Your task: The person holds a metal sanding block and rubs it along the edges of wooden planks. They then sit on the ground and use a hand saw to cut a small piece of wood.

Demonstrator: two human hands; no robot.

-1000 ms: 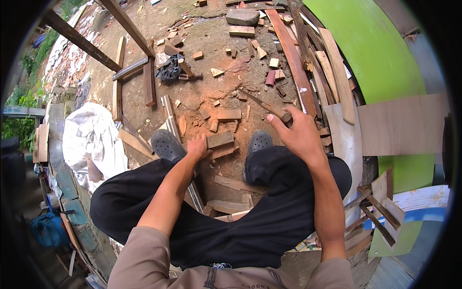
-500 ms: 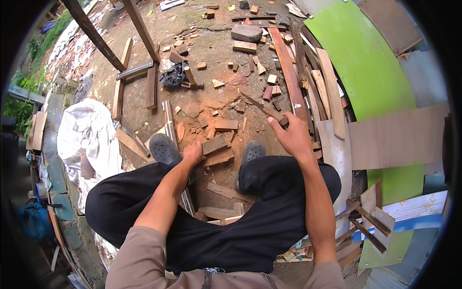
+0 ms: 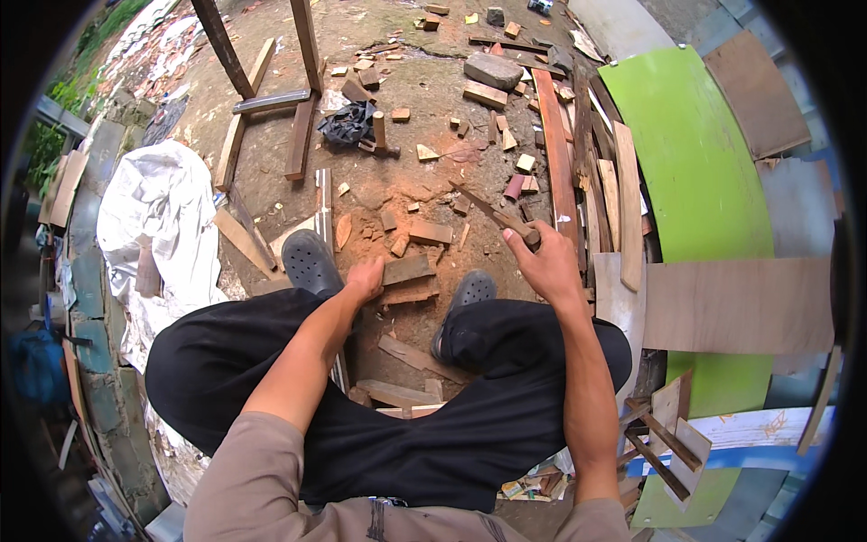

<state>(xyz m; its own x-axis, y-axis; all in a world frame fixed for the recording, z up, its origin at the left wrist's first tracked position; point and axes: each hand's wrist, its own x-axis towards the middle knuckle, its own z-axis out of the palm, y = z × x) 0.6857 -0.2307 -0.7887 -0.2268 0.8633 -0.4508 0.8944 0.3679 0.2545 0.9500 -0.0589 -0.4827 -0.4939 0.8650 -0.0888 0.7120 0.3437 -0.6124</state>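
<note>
Around the wood block (image 3: pixel 408 269) under the left hand (image 3: pixel 364 278), little room is left: 2 grey clogs (image 3: pixel 312 262) flank it, and offcuts (image 3: pixel 430 232) are scattered just beyond. Farther beyond it, bare earth (image 3: pixel 424 185) lies open. To its right, passage is blocked by stacked planks (image 3: pixel 591 172) and a green board (image 3: pixel 691 172).

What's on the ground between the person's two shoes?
In the head view, a flat wood block under the left hand lies between the left shoe and right shoe, on reddish dirt.
</note>
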